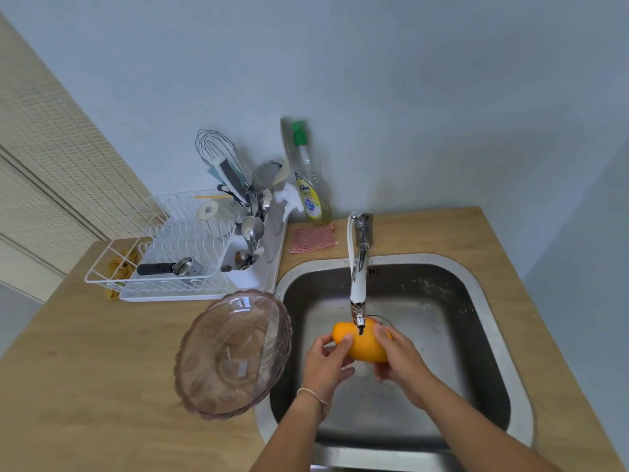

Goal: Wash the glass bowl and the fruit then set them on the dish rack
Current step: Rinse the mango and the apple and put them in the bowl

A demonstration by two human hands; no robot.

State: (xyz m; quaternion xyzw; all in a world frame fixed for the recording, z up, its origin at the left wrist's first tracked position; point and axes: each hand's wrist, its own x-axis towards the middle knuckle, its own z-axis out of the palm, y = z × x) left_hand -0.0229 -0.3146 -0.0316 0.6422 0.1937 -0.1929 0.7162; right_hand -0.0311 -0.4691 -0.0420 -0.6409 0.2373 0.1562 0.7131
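Observation:
An orange-yellow fruit (pixel 364 345) is held over the steel sink (pixel 483 294), right under the tap spout (pixel 359 301). My left hand (pixel 326 364) grips its left end with the thumb on top. My right hand (pixel 398 361) wraps its right side. A pinkish glass bowl (pixel 235 352) rests tilted on the wooden counter, its right edge over the sink's left rim. The white dish rack (pixel 183 253) stands at the back left of the counter.
The rack holds a dark-handled tool (pixel 170 267) and a caddy with several utensils (pixel 252 216). A dish soap bottle (pixel 311 185) stands against the wall, with a pink cloth (pixel 313 238) in front of it. Yellow peels (pixel 121 267) lie at the rack's left end.

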